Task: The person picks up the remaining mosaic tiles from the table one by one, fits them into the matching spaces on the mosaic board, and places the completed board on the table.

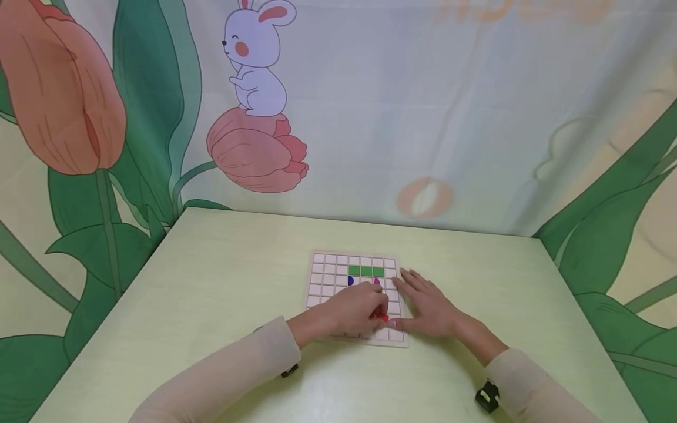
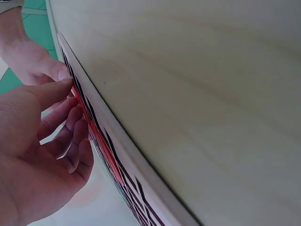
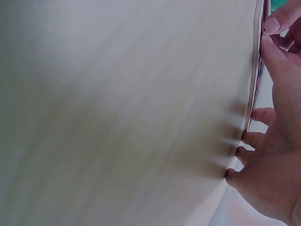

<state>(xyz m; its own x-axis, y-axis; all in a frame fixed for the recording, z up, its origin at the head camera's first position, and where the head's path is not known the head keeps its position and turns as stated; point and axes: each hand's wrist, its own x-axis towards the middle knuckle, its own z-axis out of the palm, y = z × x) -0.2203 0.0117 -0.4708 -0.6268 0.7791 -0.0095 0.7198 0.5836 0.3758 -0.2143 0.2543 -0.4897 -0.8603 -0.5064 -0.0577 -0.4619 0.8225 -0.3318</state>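
Observation:
A pale square board (image 1: pixel 316 285) with a grid of small cells lies flat on the table. Over its lower middle, my left hand (image 1: pixel 355 305) pinches the end of a red strip (image 1: pixel 383 318) between thumb and fingers. In the left wrist view, the red strip (image 2: pixel 107 148) runs along the board's face, low against the grid. My right hand (image 1: pixel 431 305) lies spread at the board's right edge, its thumb on the board near the red strip and fingertips touching the rim. A green strip (image 1: pixel 366 271) covers three cells in an upper row. The left hand hides much of the board's lower part.
Just below the green strip show a dark blue half-round mark (image 1: pixel 351 281) and a magenta one (image 1: pixel 376 281). The pale table (image 1: pixel 238 270) reaches back to a printed cloth (image 1: pixel 359 117) with a rabbit and tulips. Black devices (image 1: pixel 487 396) sit at both wrists.

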